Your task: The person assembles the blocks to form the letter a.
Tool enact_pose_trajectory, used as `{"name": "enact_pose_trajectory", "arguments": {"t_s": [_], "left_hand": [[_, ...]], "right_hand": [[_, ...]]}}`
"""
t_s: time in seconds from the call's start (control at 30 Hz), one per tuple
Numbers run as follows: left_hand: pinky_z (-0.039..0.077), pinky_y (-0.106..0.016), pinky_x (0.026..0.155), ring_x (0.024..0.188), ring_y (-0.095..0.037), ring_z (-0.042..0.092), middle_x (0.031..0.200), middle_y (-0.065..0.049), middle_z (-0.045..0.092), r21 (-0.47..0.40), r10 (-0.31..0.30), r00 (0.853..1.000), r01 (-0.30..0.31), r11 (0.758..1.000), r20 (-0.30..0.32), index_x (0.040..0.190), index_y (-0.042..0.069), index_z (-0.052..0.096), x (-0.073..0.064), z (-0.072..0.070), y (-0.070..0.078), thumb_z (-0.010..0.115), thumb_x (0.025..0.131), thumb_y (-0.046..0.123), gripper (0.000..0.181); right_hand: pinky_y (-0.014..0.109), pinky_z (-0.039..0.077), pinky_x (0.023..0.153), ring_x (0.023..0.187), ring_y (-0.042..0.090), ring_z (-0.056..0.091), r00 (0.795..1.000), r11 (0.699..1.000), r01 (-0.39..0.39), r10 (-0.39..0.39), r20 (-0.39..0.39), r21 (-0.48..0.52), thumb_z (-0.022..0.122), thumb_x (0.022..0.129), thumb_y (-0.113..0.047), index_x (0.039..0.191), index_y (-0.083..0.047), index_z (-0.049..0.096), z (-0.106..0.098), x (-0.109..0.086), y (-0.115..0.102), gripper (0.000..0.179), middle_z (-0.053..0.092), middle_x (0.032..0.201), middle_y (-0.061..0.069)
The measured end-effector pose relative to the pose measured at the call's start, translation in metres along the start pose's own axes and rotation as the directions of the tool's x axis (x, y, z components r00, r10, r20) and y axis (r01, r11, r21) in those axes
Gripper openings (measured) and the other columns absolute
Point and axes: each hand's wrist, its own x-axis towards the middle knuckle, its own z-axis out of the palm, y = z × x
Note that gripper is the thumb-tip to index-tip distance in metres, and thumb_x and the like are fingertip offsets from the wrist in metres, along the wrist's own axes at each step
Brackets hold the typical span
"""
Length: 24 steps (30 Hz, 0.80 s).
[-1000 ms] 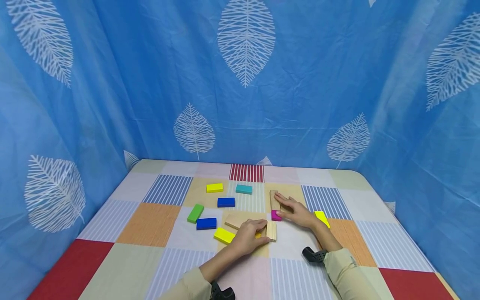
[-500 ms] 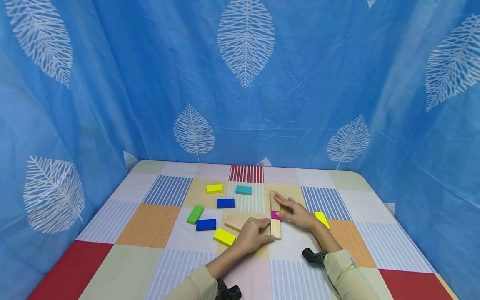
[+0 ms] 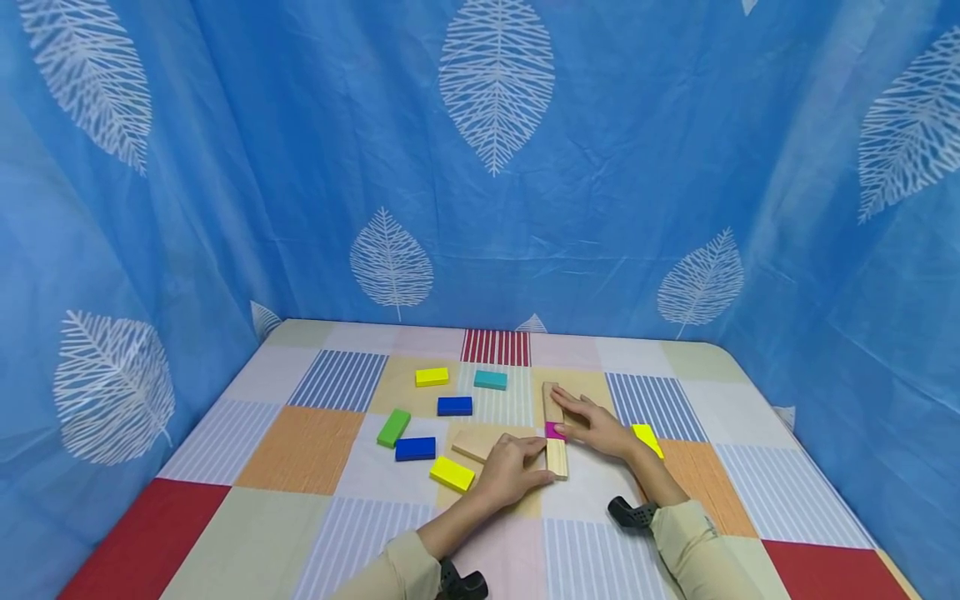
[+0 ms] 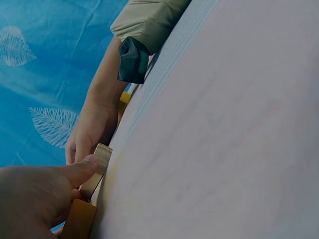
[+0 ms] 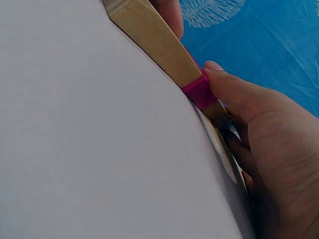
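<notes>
My left hand [image 3: 512,475] pinches a plain wooden block [image 3: 557,459] between thumb and fingers, in line with a magenta block [image 3: 555,430]. Beyond the magenta block lies another wooden block [image 3: 552,403]. My right hand [image 3: 597,427] lies beside this row, its thumb touching the magenta block and its fairly straight fingers reaching over the farther wooden block. In the right wrist view the wooden block [image 5: 154,42] meets the magenta block [image 5: 200,93] end to end. An orange block [image 4: 79,219] sits close under my left hand in the left wrist view; the head view hides it.
Left of the hands lie a wooden piece [image 3: 472,442], blue blocks [image 3: 415,449], a green block [image 3: 393,427] and a yellow block [image 3: 452,473]. Farther back are a teal block [image 3: 491,380] and another yellow block [image 3: 432,377]. One more yellow block [image 3: 647,439] lies beyond my right forearm.
My left hand has moved the wooden block slightly right and away from me, bringing it into line against the magenta block. My right hand has stayed in place.
</notes>
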Motion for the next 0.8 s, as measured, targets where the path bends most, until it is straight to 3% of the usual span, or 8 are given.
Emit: {"name": "enact_pose_trajectory", "arguments": {"t_s": [0.13,0.57,0.67,0.8], "left_hand": [[0.042,-0.026,0.086,0.1,-0.016,0.053,0.119,-0.002,0.062,-0.004,0.002,1.0,-0.002,1.0,0.0,0.122,0.004,0.06,0.001,0.002,0.0,0.071,0.079,0.035,0.054],[0.042,-0.023,0.083,0.098,-0.013,0.052,0.119,0.0,0.061,-0.008,-0.007,1.0,0.007,1.0,-0.004,0.123,0.006,0.06,0.001,0.004,-0.003,0.072,0.078,0.038,0.056],[0.042,-0.026,0.088,0.104,-0.016,0.051,0.124,-0.001,0.058,0.005,-0.028,1.0,0.028,1.0,0.001,0.126,0.005,0.057,0.0,0.005,-0.003,0.072,0.077,0.042,0.063],[0.036,-0.039,0.1,0.123,-0.022,0.043,0.134,-0.005,0.05,0.054,-0.068,0.997,0.067,0.996,0.03,0.132,0.004,0.049,-0.001,0.004,-0.001,0.07,0.076,0.049,0.076]], "right_hand": [[0.054,0.007,0.108,0.134,0.035,0.024,1.0,1.0,0.004,-0.004,0.001,0.014,0.061,0.089,-0.029,0.141,-0.005,0.037,-0.003,-0.002,-0.007,0.061,0.027,0.148,0.012],[0.051,0.007,0.109,0.135,0.03,0.022,1.0,1.0,-0.011,0.011,-0.001,0.021,0.061,0.089,-0.032,0.141,-0.008,0.037,0.001,-0.002,0.003,0.062,0.026,0.149,0.007],[0.051,0.007,0.109,0.135,0.03,0.022,1.0,1.0,-0.013,0.013,0.0,0.021,0.061,0.089,-0.032,0.141,-0.008,0.037,0.001,-0.001,0.002,0.062,0.026,0.149,0.007],[0.052,0.007,0.109,0.135,0.03,0.023,1.0,1.0,-0.02,0.02,0.002,0.016,0.061,0.089,-0.033,0.142,-0.009,0.037,0.002,0.0,0.002,0.062,0.026,0.149,0.007]]}}
